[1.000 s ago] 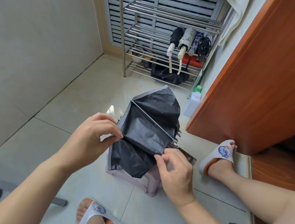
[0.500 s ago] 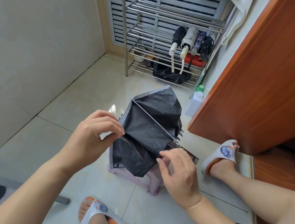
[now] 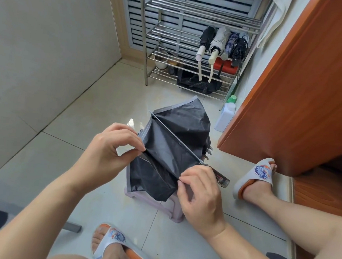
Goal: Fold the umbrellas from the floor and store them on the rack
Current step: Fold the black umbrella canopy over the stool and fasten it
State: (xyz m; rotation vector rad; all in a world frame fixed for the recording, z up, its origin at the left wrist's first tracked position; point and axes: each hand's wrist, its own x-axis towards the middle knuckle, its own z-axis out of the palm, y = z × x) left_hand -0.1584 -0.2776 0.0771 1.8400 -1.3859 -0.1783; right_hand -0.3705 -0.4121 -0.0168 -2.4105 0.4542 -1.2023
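Both hands, left hand (image 3: 110, 153) and right hand (image 3: 199, 196), pinch the black umbrella (image 3: 172, 150), handle pointing right.

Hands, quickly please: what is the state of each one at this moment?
Left hand: closed, pinching a fold of the black umbrella.
Right hand: closed, pinching the same fold near the handle end.

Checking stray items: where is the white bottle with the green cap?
In the head view, the white bottle stands on the floor, right of centre, between the rack and the wooden door.
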